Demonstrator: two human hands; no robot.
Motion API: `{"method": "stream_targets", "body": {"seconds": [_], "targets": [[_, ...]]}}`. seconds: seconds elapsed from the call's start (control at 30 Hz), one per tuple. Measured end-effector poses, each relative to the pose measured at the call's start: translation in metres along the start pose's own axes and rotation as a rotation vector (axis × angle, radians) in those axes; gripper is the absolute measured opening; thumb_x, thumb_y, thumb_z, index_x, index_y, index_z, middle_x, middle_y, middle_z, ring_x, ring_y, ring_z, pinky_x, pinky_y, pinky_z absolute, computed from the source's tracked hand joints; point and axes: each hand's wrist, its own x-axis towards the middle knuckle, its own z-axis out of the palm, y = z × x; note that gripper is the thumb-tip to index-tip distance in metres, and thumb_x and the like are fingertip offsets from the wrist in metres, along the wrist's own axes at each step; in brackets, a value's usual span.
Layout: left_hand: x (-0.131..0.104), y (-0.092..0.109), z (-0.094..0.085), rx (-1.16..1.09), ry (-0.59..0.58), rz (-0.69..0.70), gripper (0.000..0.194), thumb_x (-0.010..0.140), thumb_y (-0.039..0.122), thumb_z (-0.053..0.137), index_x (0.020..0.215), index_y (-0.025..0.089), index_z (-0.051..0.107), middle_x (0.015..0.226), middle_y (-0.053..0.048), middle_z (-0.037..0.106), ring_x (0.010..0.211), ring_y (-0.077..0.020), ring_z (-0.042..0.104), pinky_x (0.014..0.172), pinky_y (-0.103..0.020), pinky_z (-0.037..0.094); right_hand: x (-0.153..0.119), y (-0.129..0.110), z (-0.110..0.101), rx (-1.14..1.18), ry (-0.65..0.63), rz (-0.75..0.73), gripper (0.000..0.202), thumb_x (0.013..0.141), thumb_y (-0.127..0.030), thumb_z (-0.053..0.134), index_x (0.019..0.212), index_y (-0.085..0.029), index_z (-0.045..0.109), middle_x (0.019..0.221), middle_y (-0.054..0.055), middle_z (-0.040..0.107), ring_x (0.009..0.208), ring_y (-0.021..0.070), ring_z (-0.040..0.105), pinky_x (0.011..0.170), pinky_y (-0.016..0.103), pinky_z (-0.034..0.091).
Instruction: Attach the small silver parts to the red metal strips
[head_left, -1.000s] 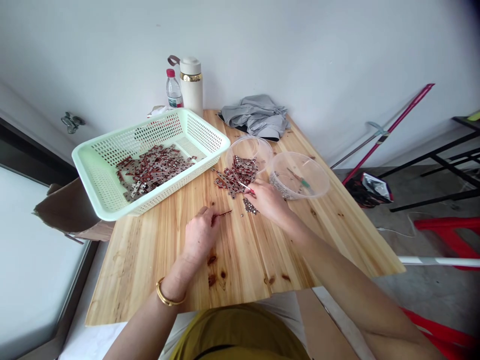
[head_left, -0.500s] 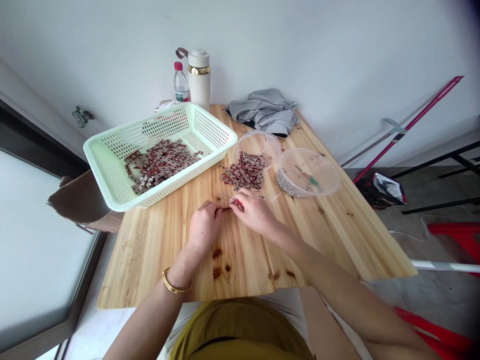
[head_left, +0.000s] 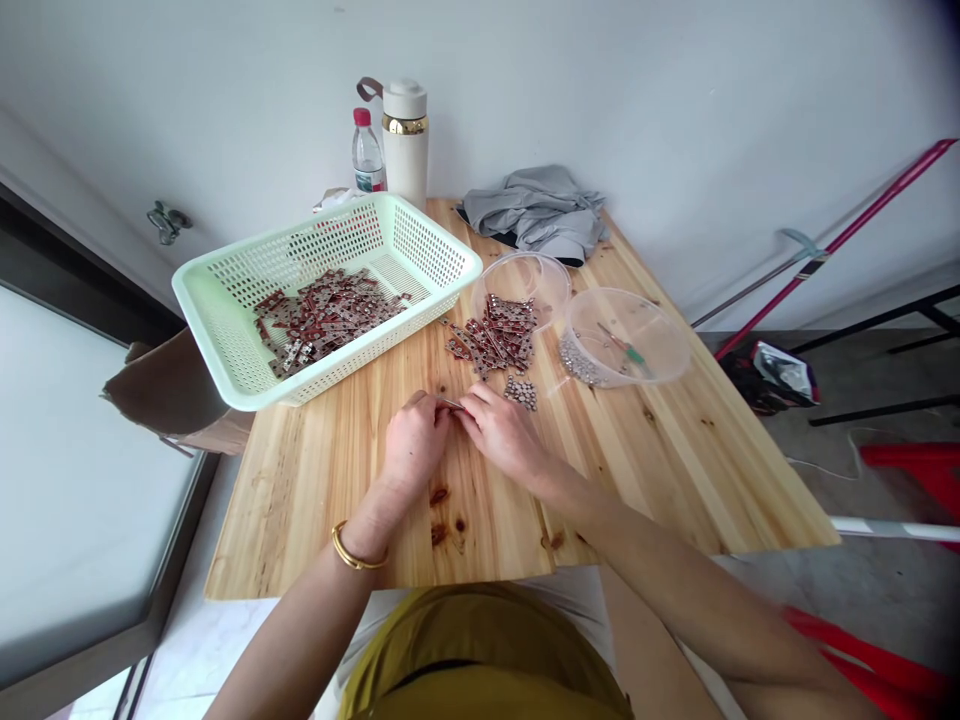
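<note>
Close together over the table's middle, my left hand (head_left: 416, 438) and my right hand (head_left: 504, 430) both have their fingers pinched. A thin metal tool (head_left: 451, 404) shows between the fingertips, held from the right; its handle is hidden. My left fingers are closed on a small reddish-brown strip, now mostly covered by the hands. Just beyond lies a pile of reddish-brown strips with holes (head_left: 491, 338). Beside my right hand is a small cluster of round metal pieces (head_left: 520, 392).
A pale green basket (head_left: 375, 345) with many strips stands left. Right are a clear round lid (head_left: 556, 268) and a clear tub (head_left: 667, 372) holding small metal parts and a green-handled tool (head_left: 632, 352). Behind are a bottle (head_left: 367, 152), a flask (head_left: 406, 160) and grey cloth (head_left: 544, 210).
My right hand has turned and drawn nearer my left, its red object no longer showing. The round metal pieces are now in plain view. The whole view has shifted slightly.
</note>
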Motion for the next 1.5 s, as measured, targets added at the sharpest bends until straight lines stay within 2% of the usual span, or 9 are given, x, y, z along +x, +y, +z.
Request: {"method": "stream_targets", "body": {"seconds": [0.13, 0.23, 0.3, 0.4, 0.73, 1.13, 1.33, 1.43, 1.5], "targets": [[-0.002, 0.003, -0.001, 0.053, 0.002, -0.028, 0.016, 0.086, 0.018, 0.05, 0.084, 0.017, 0.066, 0.086, -0.006, 0.067, 0.077, -0.0171, 0.063, 0.068, -0.026, 0.045, -0.011, -0.001, -0.007, 0.176, -0.004, -0.014, 0.025, 0.097, -0.023, 0.04, 0.106, -0.018, 0.063, 0.101, 0.007, 0.062, 0.089, 0.0169, 0.06, 0.078, 0.028, 0.046], [-0.003, 0.005, 0.0, 0.068, 0.006, -0.039, 0.014, 0.086, 0.02, 0.051, 0.084, 0.018, 0.064, 0.086, -0.005, 0.067, 0.075, -0.017, 0.063, 0.065, -0.026, 0.043, -0.023, -0.001, -0.008, 0.327, 0.09, 0.078, 0.029, 0.098, -0.024, 0.039, 0.122, -0.018, 0.053, 0.11, 0.01, 0.06, 0.1, 0.0197, 0.06, 0.085, 0.034, 0.048], [-0.004, 0.006, 0.001, 0.084, 0.006, -0.05, 0.013, 0.086, 0.02, 0.05, 0.085, 0.019, 0.064, 0.087, -0.005, 0.067, 0.075, -0.0167, 0.063, 0.064, -0.026, 0.043, -0.031, -0.002, -0.006, 0.368, 0.14, 0.137, 0.028, 0.097, -0.021, 0.037, 0.119, -0.018, 0.054, 0.108, 0.01, 0.06, 0.1, 0.0203, 0.06, 0.086, 0.035, 0.049], [-0.004, 0.008, 0.001, 0.097, 0.003, -0.054, 0.014, 0.087, 0.02, 0.05, 0.085, 0.019, 0.063, 0.087, -0.005, 0.067, 0.074, -0.0165, 0.063, 0.062, -0.025, 0.042, -0.038, -0.006, -0.002, 0.314, 0.132, 0.171, 0.026, 0.096, -0.021, 0.039, 0.11, -0.02, 0.061, 0.097, 0.008, 0.061, 0.093, 0.0205, 0.06, 0.082, 0.033, 0.049], [-0.004, 0.008, 0.001, 0.119, 0.007, -0.049, 0.014, 0.087, 0.022, 0.05, 0.081, 0.019, 0.061, 0.085, -0.003, 0.066, 0.073, -0.0159, 0.062, 0.061, -0.025, 0.039, -0.035, -0.016, -0.002, 0.192, 0.075, 0.19, 0.033, 0.096, -0.02, 0.04, 0.115, -0.019, 0.067, 0.086, 0.006, 0.059, 0.077, 0.0169, 0.059, 0.07, 0.028, 0.047], [-0.003, 0.007, 0.001, 0.105, 0.007, -0.041, 0.012, 0.085, 0.021, 0.051, 0.078, 0.019, 0.06, 0.082, -0.002, 0.065, 0.07, -0.0156, 0.06, 0.059, -0.026, 0.036, -0.035, -0.018, -0.001, 0.085, 0.06, 0.151, 0.031, 0.095, -0.016, 0.04, 0.114, -0.017, 0.065, 0.094, 0.007, 0.06, 0.075, 0.0152, 0.058, 0.064, 0.027, 0.044], [-0.001, 0.006, 0.005, 0.093, 0.023, -0.035, 0.012, 0.085, 0.02, 0.052, 0.075, 0.019, 0.059, 0.081, -0.002, 0.065, 0.068, -0.0153, 0.059, 0.058, -0.026, 0.036, -0.032, -0.023, 0.0, -0.018, 0.049, 0.121, 0.024, 0.092, -0.01, 0.042, 0.094, -0.016, 0.066, 0.093, 0.007, 0.061, 0.065, 0.0135, 0.055, 0.055, 0.027, 0.04], [-0.006, 0.009, 0.007, 0.079, 0.038, -0.025, 0.011, 0.084, 0.02, 0.054, 0.076, 0.018, 0.06, 0.078, -0.002, 0.065, 0.067, -0.0146, 0.059, 0.057, -0.025, 0.036, -0.032, -0.019, -0.002, 0.079, 0.094, 0.095, 0.025, 0.093, -0.01, 0.042, 0.097, -0.017, 0.065, 0.091, 0.007, 0.062, 0.068, 0.0149, 0.058, 0.059, 0.027, 0.044], [-0.009, 0.011, -0.004, 0.064, 0.073, 0.012, 0.009, 0.083, 0.018, 0.055, 0.076, 0.018, 0.061, 0.077, -0.001, 0.065, 0.065, -0.0134, 0.059, 0.057, -0.024, 0.037, -0.035, -0.011, -0.006, 0.235, 0.187, 0.077, 0.025, 0.094, -0.014, 0.043, 0.103, -0.02, 0.065, 0.091, 0.005, 0.063, 0.076, 0.016, 0.061, 0.067, 0.028, 0.048]]}}
